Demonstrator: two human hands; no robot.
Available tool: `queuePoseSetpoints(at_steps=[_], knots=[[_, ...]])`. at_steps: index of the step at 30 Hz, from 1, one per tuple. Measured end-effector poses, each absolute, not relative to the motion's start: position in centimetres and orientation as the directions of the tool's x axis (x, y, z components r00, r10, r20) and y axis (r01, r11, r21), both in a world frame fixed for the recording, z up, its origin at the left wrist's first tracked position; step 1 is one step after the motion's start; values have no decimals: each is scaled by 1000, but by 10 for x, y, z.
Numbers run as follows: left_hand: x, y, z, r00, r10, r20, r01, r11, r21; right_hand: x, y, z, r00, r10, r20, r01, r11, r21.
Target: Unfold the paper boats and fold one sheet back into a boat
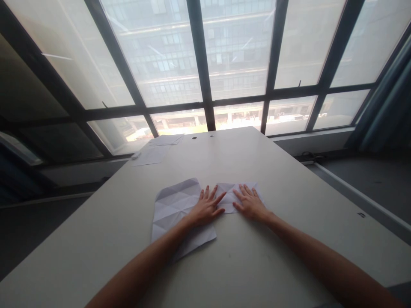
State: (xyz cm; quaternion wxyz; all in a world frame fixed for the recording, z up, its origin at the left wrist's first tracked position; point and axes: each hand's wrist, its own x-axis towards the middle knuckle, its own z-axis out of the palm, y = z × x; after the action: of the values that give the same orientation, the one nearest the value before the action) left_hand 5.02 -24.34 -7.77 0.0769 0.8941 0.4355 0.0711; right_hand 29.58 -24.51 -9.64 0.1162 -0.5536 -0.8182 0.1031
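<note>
A small folded sheet of white paper (pixel 229 207) lies flat on the white table, with crease lines across it. My right hand (pixel 250 203) rests flat on its right part, fingers spread. My left hand (pixel 208 208) lies palm down with fingers apart, reaching over the left edge of that paper. Under my left wrist and forearm is a larger creased sheet of white paper (pixel 175 201), opened out, its grid of folds standing up slightly. Neither hand grips anything; what is beneath the palms is hidden.
More white sheets (pixel 150 155) lie at the table's far left, with a small pale object (pixel 135 156) beside them. The white table (pixel 289 239) runs up to a large framed window (pixel 237 51). A dark mark (pixel 361 214) shows near its right edge. Curtains (pixel 385 107) hang at the right.
</note>
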Motion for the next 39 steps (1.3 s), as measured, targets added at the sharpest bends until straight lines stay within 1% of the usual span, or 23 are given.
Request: queuePoseSetpoints(at_steps=[4, 7, 9, 11, 13, 14, 17, 19, 21, 24, 26, 29, 33, 36, 39], knots=[[41, -257, -67, 705, 709, -18, 689, -679, 252, 295, -245, -99, -345, 934, 97, 886, 358, -296], [33, -260, -55, 728, 682, -62, 664, -681, 309, 294, -246, -99, -347, 931, 110, 880, 364, -306], [35, -253, -45, 694, 719, -21, 688, -655, 314, 293, -246, -98, -348, 932, 106, 876, 363, -317], [47, -240, -38, 645, 756, 113, 705, -646, 292, 293, -246, -97, -349, 932, 99, 873, 362, -326], [67, -224, -39, 642, 734, 221, 677, -678, 285, 292, -246, -96, -349, 932, 95, 873, 360, -330], [79, -217, -42, 655, 720, 231, 657, -693, 297, 292, -246, -96, -348, 932, 97, 872, 360, -331], [109, -205, -62, 688, 705, 175, 629, -698, 342, 292, -244, -97, -347, 930, 118, 865, 366, -344], [118, -203, -78, 701, 701, 130, 643, -700, 311, 292, -243, -99, -349, 928, 130, 854, 372, -364], [118, -206, -89, 665, 737, 122, 691, -669, 273, 291, -242, -99, -355, 925, 137, 840, 380, -387], [104, -210, -96, 665, 740, 97, 715, -669, 202, 291, -242, -99, -374, 915, 154, 821, 404, -404], [94, -213, -95, 676, 732, 87, 713, -679, 176, 292, -242, -98, -376, 913, 155, 828, 407, -386], [84, -219, -92, 684, 724, 86, 705, -687, 175, 299, -237, -99, -310, 942, 129, 876, 336, -346], [81, -225, -88, 676, 733, 73, 711, -675, 197, 314, -225, -104, -141, 979, 144, 923, 183, -338], [82, -227, -85, 666, 741, 82, 714, -666, 216, 323, -218, -105, -83, 975, 208, 903, 162, -399], [84, -226, -83, 659, 742, 122, 708, -667, 230, 328, -216, -103, -77, 951, 299, 830, 227, -509]])
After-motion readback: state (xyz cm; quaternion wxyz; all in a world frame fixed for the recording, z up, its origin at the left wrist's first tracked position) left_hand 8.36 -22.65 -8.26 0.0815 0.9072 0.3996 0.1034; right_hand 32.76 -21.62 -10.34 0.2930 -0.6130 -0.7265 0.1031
